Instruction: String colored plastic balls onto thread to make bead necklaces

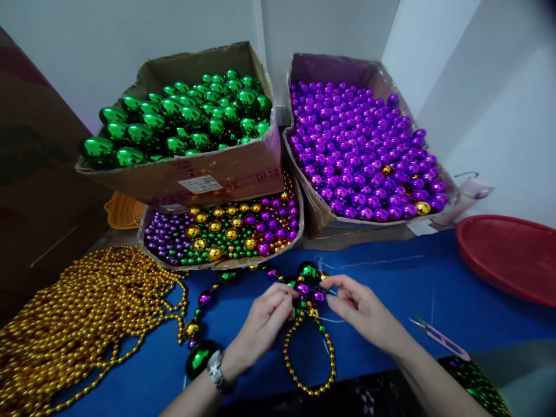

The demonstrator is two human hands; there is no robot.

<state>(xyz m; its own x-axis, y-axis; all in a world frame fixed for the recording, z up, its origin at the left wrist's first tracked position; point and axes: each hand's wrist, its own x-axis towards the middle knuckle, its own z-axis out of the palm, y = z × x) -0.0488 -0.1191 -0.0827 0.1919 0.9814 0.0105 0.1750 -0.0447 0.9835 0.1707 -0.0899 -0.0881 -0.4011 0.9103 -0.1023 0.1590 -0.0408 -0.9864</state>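
Observation:
My left hand (269,315), with a watch (216,370) on its wrist, pinches the left side of a cluster of shiny purple, green and gold beads (303,288). From the right, the thumb and forefinger of my right hand (362,310) close on a thin clear thread (332,319) beside the cluster. Whether a needle is in those fingers is too small to tell. A loop of small gold beads (332,362) hangs from the cluster toward me. To the left, a strand with larger beads, among them a big green ball (200,359), curves over the blue table.
Cardboard boxes of green beads (185,119) and purple beads (356,150) stand behind. A box of mixed beads (223,231) sits below them. Gold bead strands (87,324) heap at left. Thread snips (443,339) and a red tray (508,260) lie at right.

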